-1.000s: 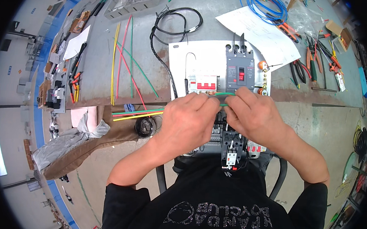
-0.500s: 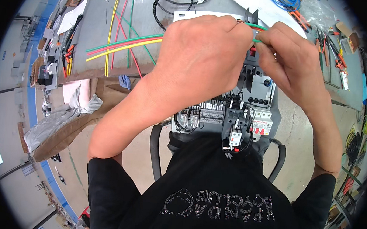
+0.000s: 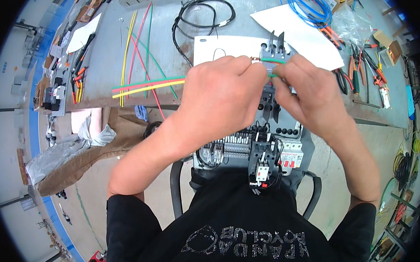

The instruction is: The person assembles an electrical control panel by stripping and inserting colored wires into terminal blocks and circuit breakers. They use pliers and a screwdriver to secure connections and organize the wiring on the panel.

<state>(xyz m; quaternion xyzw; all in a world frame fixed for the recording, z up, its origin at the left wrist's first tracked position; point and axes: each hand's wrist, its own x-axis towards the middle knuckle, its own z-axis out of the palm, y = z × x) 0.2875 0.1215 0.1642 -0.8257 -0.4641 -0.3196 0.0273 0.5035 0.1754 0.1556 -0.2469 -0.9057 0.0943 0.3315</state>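
Observation:
My left hand (image 3: 225, 90) is closed around a bundle of green, red and yellow wires (image 3: 150, 86), whose long ends stick out to the left. My right hand (image 3: 312, 92) is beside it, its fingers pinched on a green wire (image 3: 273, 76) that runs between the two hands. Another green stretch passes just above, with a bare copper-coloured end near the left fingertips. Both hands are over a white mounting plate (image 3: 206, 44) fitted with electrical parts. A black-finned grey device (image 3: 274, 48) rises behind them; terminal blocks (image 3: 236, 150), a black contactor (image 3: 262, 149) and white breakers (image 3: 291, 158) lie nearer me.
Loose coloured wires (image 3: 125, 62) lie on the grey table (image 3: 110, 31) at left. Behind the plate are a black cable (image 3: 181, 19), white paper (image 3: 261, 20) and a blue wire coil (image 3: 308, 9). Pliers (image 3: 353, 70) and other tools lie at right. A chair arm (image 3: 176, 189) is beside me.
Both hands appear lower and slightly left, still gripping the wires. The whole view has shifted, showing more of the table's far side and the top of the plate.

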